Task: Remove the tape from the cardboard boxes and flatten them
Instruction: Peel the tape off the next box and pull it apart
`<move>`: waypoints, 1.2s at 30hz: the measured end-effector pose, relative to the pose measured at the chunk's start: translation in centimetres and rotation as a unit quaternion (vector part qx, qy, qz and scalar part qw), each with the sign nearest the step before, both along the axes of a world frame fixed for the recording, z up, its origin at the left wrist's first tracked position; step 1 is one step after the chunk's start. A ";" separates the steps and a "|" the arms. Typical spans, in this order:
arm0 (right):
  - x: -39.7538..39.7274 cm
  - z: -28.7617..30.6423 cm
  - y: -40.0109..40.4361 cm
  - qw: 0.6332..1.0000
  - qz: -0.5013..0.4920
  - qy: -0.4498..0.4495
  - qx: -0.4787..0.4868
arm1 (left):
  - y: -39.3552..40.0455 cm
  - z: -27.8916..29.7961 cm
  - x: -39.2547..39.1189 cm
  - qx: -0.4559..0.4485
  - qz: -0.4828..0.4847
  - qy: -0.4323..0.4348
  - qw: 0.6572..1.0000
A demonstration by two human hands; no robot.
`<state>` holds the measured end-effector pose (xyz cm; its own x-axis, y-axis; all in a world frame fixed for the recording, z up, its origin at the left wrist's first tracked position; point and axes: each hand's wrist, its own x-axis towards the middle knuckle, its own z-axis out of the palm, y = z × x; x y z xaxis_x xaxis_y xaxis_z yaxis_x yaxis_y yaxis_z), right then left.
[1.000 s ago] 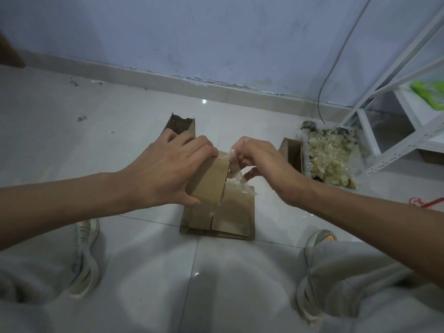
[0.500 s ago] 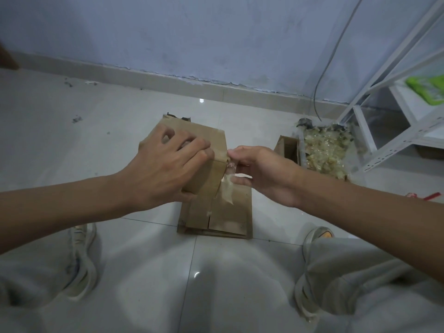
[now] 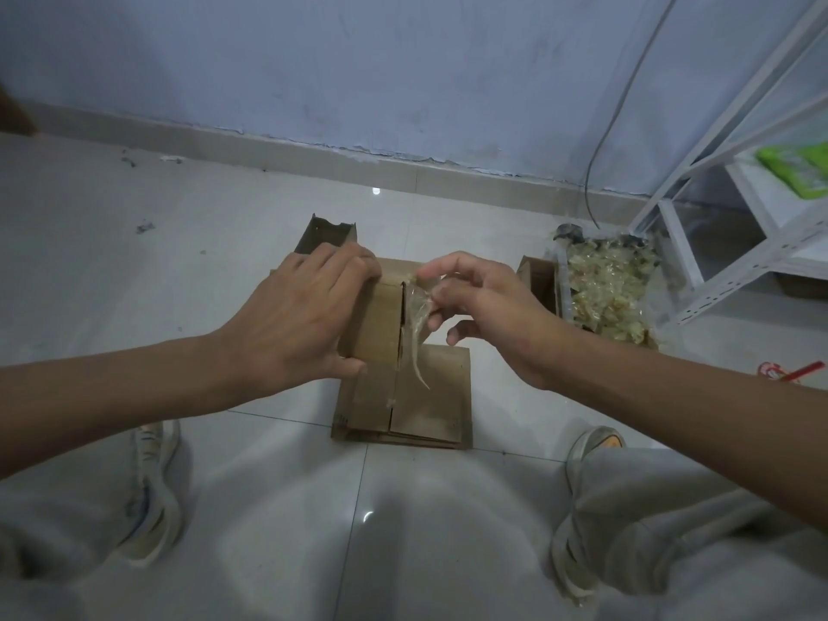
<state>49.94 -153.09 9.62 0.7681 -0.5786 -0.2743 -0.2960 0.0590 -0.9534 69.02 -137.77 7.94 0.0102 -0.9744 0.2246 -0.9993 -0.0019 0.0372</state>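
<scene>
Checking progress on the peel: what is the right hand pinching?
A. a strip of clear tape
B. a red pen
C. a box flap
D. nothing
A: the right hand pinches a strip of clear tape hanging beside the box that the left hand holds.

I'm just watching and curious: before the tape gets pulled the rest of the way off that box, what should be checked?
1. Left hand grips the box: ok.
2. Right hand pinches the tape strip: ok.
3. Tape fully off the seam: cannot tell; its lower end hangs loose.
4. Flattened stack lies below, ready for the next box: ok.
5. Scrap tape pile on the right for the strip: ok.
</scene>
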 end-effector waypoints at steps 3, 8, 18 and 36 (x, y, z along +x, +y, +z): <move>-0.1 0.1 -0.4 0.999 0.001 0.001 -0.035 | 0.0 0.2 0.5 -0.003 0.035 0.088 0.996; -0.2 0.5 -0.6 0.997 0.028 -0.009 -0.069 | -0.1 0.3 0.7 0.008 0.044 0.124 0.991; -0.4 0.8 -0.3 0.993 0.101 -0.009 -0.060 | -0.1 0.6 0.5 0.035 0.036 0.128 0.991; -0.2 -0.8 -0.6 0.997 -0.034 -0.006 -0.068 | -0.3 0.6 0.4 0.050 0.044 0.137 0.988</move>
